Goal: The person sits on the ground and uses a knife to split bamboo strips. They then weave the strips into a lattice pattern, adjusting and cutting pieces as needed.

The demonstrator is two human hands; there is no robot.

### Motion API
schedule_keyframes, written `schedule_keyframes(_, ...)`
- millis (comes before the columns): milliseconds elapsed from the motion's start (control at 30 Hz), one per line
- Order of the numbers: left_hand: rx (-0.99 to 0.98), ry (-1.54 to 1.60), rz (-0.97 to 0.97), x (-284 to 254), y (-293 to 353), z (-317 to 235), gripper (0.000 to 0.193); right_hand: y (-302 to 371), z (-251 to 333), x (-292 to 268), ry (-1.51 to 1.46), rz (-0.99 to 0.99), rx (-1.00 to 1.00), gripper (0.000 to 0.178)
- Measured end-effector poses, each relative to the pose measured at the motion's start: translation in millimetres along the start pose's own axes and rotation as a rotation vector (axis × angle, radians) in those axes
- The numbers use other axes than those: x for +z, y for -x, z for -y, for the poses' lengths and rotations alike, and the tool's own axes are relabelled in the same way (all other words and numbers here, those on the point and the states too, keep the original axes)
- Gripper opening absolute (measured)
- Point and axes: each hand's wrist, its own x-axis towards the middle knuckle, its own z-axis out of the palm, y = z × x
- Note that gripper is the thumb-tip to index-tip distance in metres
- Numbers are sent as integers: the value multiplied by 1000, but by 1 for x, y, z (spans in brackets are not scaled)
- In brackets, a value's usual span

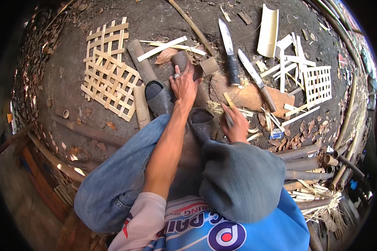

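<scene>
My left hand [183, 85], a ring on one finger, lies over a brown bamboo tube [179, 60] between my feet. Its fingers stretch out across the tube. A short, flat-ended brown piece [209, 66] sits just right of those fingertips. My right hand [235, 125] is closed, low and to the right, with a light bamboo strip [228, 99] poking out past the fingers. Beside its thumb shows a narrow grey thing [227, 119], too blurred to name. Two knives lie ahead, one with a dark wrapped handle [233, 71], the other with a wooden handle [267, 98].
Woven bamboo lattices lie at the left [109, 79] and right [318, 83]. A split bamboo half [268, 31] rests at the far right near loose strips [287, 62]. A flat brown board [247, 94] lies under the knives. Bamboo poles [308, 163] are piled near right.
</scene>
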Motion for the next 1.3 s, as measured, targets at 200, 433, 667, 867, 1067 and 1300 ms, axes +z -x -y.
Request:
schedule_keyframes(200,-13,-14,57,-5,-13,-2,75,-44,8,5,-6,137,105,50)
schedule_keyframes(433,-1,-11,-12,3,-10,2,70,-2,-11,2,17,-9,3,56)
schedule_keyframes(667,0,-15,43,-3,-10,3,72,-33,5,4,5,94,63,48)
schedule_keyframes(867,-3,-61,-36,1,-1,17,70,16,-2,-3,-15,87,55,57)
schedule_keyframes(1067,3,-28,28,-4,-14,2,70,-68,11,18,-52,71,56,46)
schedule_keyframes(1300,-5,-38,6,-5,-10,8,67,47,-21,-13,-31,153,116,57)
